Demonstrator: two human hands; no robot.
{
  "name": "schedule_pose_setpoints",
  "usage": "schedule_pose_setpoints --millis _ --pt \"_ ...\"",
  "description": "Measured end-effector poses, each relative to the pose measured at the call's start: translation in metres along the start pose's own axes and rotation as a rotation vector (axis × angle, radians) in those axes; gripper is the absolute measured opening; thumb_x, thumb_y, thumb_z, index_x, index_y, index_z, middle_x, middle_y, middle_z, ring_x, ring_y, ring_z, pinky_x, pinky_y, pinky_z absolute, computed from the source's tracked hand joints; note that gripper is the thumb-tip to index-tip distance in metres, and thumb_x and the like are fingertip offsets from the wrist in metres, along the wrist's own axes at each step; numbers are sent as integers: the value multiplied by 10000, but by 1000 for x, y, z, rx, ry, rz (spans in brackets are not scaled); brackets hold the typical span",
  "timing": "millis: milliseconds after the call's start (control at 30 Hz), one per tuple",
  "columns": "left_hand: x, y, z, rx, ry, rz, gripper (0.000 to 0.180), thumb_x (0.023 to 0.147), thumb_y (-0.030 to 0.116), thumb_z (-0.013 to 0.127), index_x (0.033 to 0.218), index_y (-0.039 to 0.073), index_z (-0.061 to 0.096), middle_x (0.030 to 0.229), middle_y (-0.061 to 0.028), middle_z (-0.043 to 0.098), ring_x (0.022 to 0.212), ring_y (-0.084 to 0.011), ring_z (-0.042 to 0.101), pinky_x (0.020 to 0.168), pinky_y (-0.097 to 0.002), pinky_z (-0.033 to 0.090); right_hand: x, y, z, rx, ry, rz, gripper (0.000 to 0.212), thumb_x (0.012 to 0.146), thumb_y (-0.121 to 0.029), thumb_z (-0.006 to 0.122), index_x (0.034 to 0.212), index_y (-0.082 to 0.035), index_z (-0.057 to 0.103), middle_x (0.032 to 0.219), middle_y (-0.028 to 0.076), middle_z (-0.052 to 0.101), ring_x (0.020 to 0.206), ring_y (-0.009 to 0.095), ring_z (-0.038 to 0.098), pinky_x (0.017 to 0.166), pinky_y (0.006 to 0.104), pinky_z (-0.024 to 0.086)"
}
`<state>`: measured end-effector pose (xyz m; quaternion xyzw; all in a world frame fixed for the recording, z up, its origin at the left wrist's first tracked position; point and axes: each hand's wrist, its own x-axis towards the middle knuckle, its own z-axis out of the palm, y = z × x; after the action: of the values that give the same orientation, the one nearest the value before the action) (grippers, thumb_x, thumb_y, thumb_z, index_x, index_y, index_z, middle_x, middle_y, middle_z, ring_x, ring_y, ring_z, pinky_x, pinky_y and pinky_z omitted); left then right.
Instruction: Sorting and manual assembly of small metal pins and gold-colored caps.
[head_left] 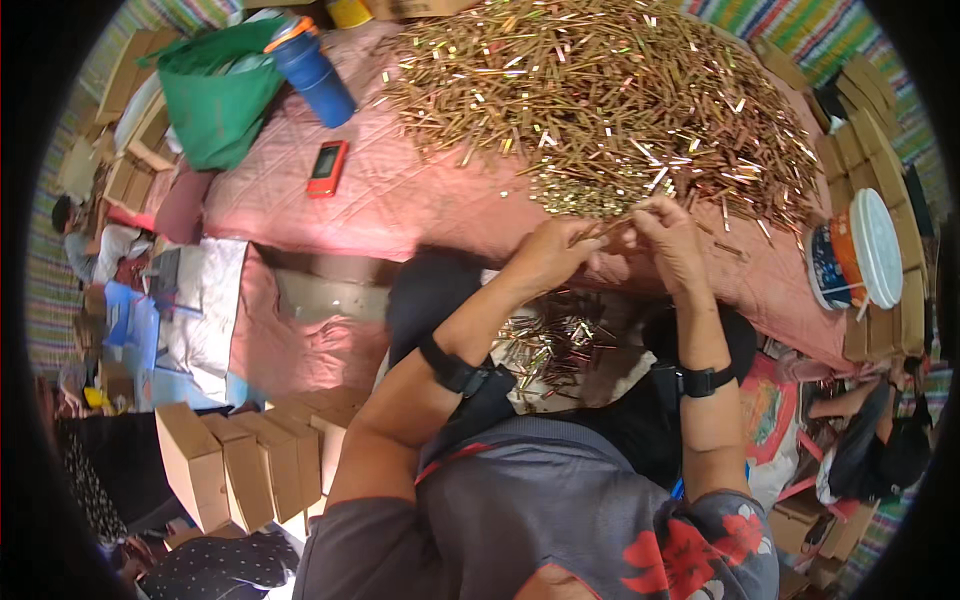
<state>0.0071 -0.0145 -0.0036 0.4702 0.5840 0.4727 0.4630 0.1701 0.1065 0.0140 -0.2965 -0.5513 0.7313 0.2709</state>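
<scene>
My left hand [556, 252] and my right hand [670, 240] come close together over the front edge of the pink quilted table cover [270, 205]. Fingers of both are closed in a pinch around a slim brownish-gold strip [618, 222], small and partly covered by the fingertips. Just beyond them lies a patch of small shiny gold bits [575, 192]. Behind that spreads a big heap of slim gold-brown metal strips [600, 85]. Between my knees, below the hands, sits a smaller pile of glinting metal strips [555, 345].
At the far left stand a blue bottle [318, 80] with an orange lid and a green bag [215, 95]. A red handheld device [327, 168] lies nearby. A lidded bucket [860, 250] is at the right edge. Cardboard boxes [240, 465] stand at lower left.
</scene>
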Motion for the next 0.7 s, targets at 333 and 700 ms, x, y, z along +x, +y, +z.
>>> schedule_pose_setpoints --millis 333,700 --pt "9 -7 1 29 -29 5 225 919 86 559 1115 -1 626 761 -16 629 704 -70 571 637 -233 469 2 0 -3 24 -24 -64 115 896 -117 630 938 -17 589 783 52 645 653 93 614 602 221 513" --pt "3 6 0 -87 79 -48 281 895 98 603 1163 17 618 853 -21 667 607 -29 520 520 -179 415 -2 0 12 41 -71 -16 101 871 -46 641 944 4 593 773 41 630 615 85 581 567 218 509"
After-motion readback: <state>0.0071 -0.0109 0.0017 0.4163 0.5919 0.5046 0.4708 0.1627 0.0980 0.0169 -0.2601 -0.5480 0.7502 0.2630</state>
